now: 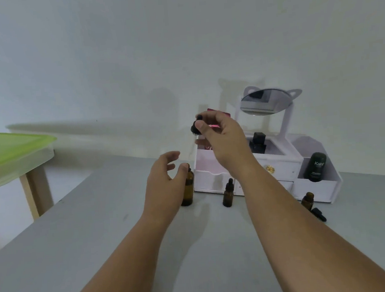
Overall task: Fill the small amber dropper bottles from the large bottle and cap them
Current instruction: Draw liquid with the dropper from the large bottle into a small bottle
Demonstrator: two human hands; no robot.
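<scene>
The large amber bottle stands uncapped on the grey table. My left hand hovers just left of it, fingers apart, thumb near the bottle's neck. Above it my right hand pinches a black dropper cap. A small amber bottle with its black dropper cap on stands to the right. Farther right, another small amber bottle stands uncapped, with a loose black dropper cap lying beside it.
A white cosmetic organiser with drawers, a round mirror and a dark Kahf container sits at the back against the wall. A green-topped table with wooden legs stands at the left.
</scene>
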